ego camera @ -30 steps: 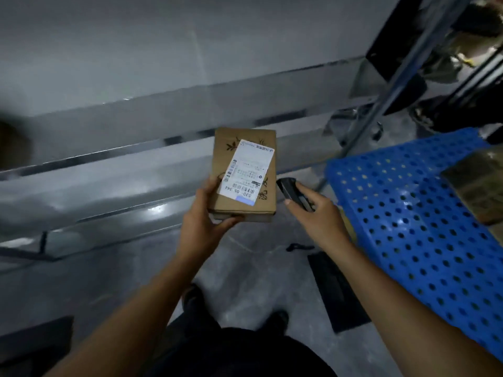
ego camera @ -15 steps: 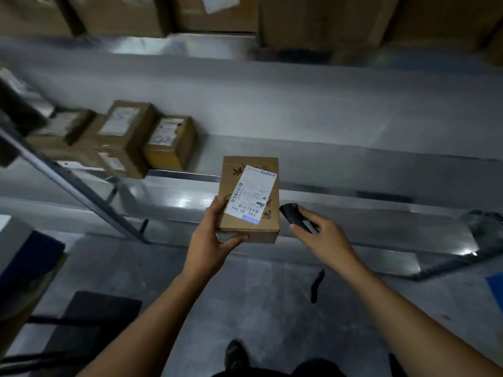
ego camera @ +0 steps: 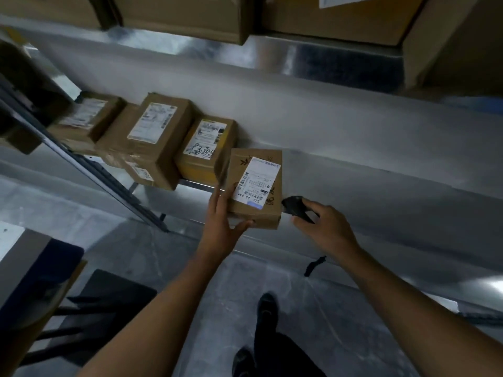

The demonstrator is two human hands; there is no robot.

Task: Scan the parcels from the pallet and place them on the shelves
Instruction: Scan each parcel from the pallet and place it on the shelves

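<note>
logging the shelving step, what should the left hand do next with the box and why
Probably ease the box forward and set it on the shelf, just right of the handwritten parcel. The left hand holds it label up at the shelf edge, that stretch looks bare, and the right hand holds the scanner off to the side.

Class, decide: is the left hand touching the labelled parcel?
Touching. The head view shows the left hand gripping the parcel, thumb against its near face.

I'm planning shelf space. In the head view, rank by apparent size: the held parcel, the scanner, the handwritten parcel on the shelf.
Largest: held parcel and handwritten parcel, about alike; the held one is nearer, so unranked.
Smallest: scanner.
</note>
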